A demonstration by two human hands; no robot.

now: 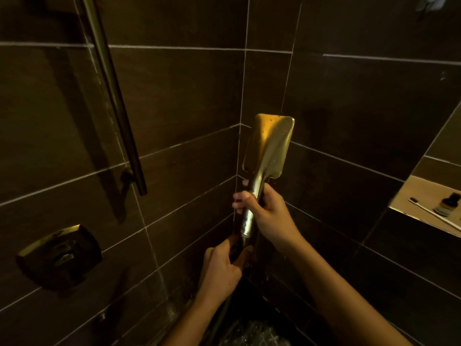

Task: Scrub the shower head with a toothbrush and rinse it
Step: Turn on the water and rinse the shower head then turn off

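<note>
A gold hand-held shower head [268, 146] with a rectangular face stands upright in the corner of the dark tiled shower, its back toward me. My right hand [267, 211] grips its handle just below the head. My left hand [222, 265] holds the lower end of the handle, where the hose [219, 318] joins; the joint itself is hidden by my fingers. A white toothbrush [434, 213] lies on the ledge of the wall niche at the far right, away from both hands.
A metal slide bar [117, 106] runs down the left wall. Below it sits a square valve plate with a handle [59, 255]. A small dark bottle [447, 203] stands beside the toothbrush in the niche [421, 193]. Wet floor shows at the bottom.
</note>
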